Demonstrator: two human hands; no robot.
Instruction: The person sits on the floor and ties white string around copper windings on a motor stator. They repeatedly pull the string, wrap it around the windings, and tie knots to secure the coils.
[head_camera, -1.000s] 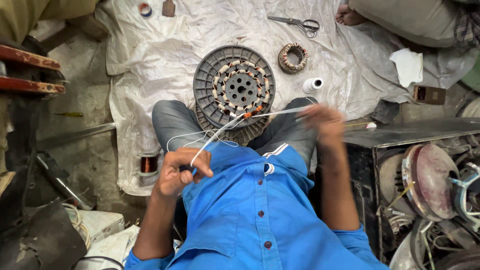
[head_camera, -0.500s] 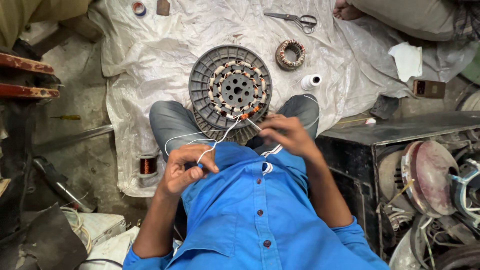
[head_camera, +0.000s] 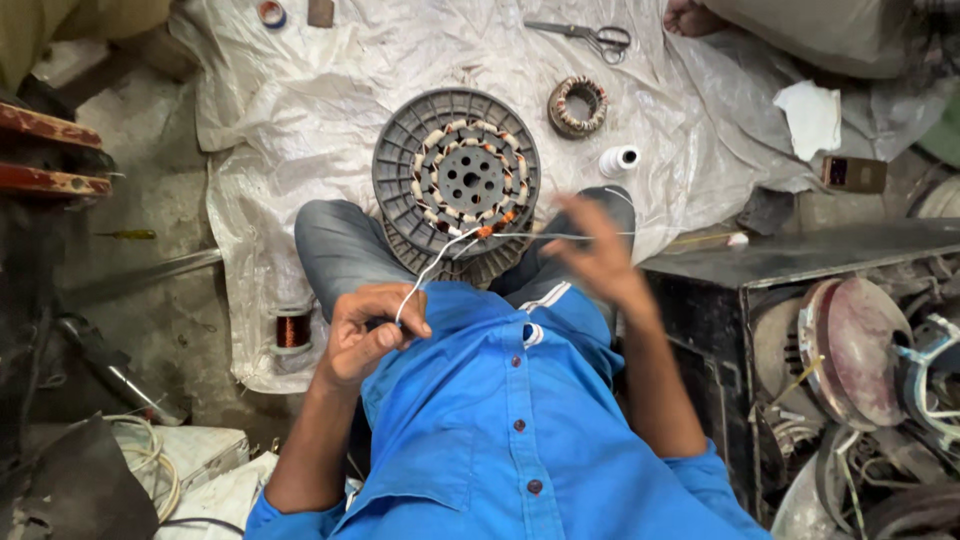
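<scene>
The left hand (head_camera: 372, 335) is clenched on a thin white cord (head_camera: 430, 272); the blurred right hand (head_camera: 597, 262) pinches its far end. The cord looks soft and light, best held near the stator (head_camera: 457, 180).

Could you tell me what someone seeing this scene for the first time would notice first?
Probably the round grey motor part ringed with copper windings, resting against the seated person's knees at the centre of the white plastic sheet. White string runs from it to the left hand, which pinches it, while the blurred right hand pulls another strand sideways. Scissors lie at the sheet's far edge.
</scene>
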